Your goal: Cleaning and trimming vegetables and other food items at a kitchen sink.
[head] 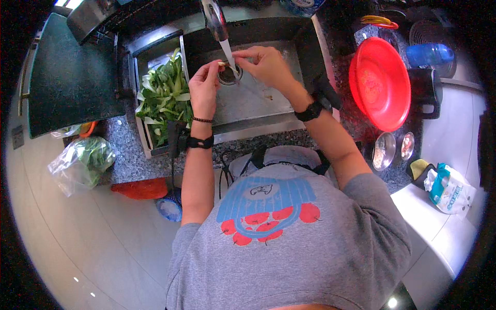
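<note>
Water runs from the faucet point(214, 21) in a white stream between my hands, above the drain point(229, 75) of the steel sink point(271, 102). My left hand point(204, 85) pinches a small pale piece point(222, 64), perhaps of a vegetable, between thumb and fingertips at the stream's left. My right hand point(265, 64) is just right of the water, thumb and forefinger brought close together; whether something is between them cannot be made out. Leafy greens point(164, 91) with pale stems fill the smaller basin beside my left hand. A small brownish scrap point(269, 97) lies on the sink floor.
A red plastic basin point(381, 85) stands right of the sink, with metal bowls point(384, 151) nearer me and a blue bottle point(429, 55) beyond. A dark green board point(73, 77) and bagged greens point(87, 161) are at left. A tissue pack point(451, 190) lies at far right.
</note>
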The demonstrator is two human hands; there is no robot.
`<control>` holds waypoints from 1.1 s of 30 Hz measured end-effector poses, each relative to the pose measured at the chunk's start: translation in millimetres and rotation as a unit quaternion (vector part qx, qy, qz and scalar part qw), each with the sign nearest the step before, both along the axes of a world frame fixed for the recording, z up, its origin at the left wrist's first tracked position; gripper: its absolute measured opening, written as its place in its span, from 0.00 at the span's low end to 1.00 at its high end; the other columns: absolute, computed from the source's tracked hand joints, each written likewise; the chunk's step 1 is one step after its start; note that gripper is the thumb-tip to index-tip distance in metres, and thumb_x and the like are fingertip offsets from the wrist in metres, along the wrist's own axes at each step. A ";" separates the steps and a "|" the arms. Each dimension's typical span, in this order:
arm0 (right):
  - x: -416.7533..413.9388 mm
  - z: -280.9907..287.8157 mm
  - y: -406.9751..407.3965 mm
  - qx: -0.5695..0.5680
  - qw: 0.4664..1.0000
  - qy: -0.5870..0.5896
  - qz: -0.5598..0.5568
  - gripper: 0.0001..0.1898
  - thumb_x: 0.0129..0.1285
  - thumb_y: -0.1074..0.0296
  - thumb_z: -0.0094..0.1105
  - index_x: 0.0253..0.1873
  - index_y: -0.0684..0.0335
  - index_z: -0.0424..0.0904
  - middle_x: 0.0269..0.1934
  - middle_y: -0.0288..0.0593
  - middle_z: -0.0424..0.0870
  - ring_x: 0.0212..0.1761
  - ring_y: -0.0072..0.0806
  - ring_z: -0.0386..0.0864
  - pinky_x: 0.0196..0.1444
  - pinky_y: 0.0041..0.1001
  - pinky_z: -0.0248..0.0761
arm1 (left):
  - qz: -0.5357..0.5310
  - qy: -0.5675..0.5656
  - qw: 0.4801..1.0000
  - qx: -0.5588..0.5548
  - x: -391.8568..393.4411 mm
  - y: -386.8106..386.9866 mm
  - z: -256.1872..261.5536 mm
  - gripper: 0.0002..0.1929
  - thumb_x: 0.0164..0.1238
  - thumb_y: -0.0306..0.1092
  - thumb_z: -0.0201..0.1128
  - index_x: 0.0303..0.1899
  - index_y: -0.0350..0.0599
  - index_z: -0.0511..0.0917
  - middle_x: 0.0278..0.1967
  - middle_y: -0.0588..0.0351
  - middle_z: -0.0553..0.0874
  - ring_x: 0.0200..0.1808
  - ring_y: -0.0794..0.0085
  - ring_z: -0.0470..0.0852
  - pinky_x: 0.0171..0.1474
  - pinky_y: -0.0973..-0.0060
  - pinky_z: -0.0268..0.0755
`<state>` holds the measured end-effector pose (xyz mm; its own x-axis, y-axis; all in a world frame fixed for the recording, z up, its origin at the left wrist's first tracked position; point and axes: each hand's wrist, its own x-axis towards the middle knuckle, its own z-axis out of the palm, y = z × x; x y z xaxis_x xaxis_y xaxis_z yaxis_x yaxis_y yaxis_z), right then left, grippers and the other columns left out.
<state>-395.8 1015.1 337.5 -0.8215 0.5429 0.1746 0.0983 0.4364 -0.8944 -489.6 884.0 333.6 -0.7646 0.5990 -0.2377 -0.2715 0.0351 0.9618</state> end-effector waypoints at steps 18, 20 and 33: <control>-7.9 -2.2 -5.5 -0.084 0.996 -0.017 0.031 0.11 0.51 0.64 0.63 0.32 0.66 0.78 0.23 0.34 0.78 0.22 0.13 0.69 0.25 0.17 0.64 | -0.010 0.032 0.999 0.025 1.9 7.6 -5.0 0.08 0.62 0.33 0.56 0.36 0.39 0.77 0.25 0.66 0.77 0.21 0.89 0.65 0.23 0.89 0.56; -7.5 -0.7 -5.4 -0.067 0.997 -0.014 0.033 0.11 0.51 0.64 0.63 0.32 0.66 0.78 0.23 0.35 0.78 0.21 0.14 0.68 0.24 0.18 0.63 | -0.006 0.044 0.999 0.030 1.6 7.4 -7.5 0.08 0.62 0.33 0.57 0.36 0.39 0.77 0.25 0.66 0.77 0.21 0.89 0.66 0.23 0.90 0.57; -8.0 -3.2 -14.0 0.236 0.971 0.018 0.009 0.05 0.54 0.71 0.51 0.34 0.65 0.67 0.31 0.45 0.72 0.36 0.41 0.72 0.33 0.32 0.67 | -0.021 0.086 0.995 -0.039 -2.7 15.2 -4.8 0.11 0.61 0.39 0.57 0.30 0.40 0.76 0.22 0.66 0.76 0.21 0.88 0.66 0.23 0.88 0.56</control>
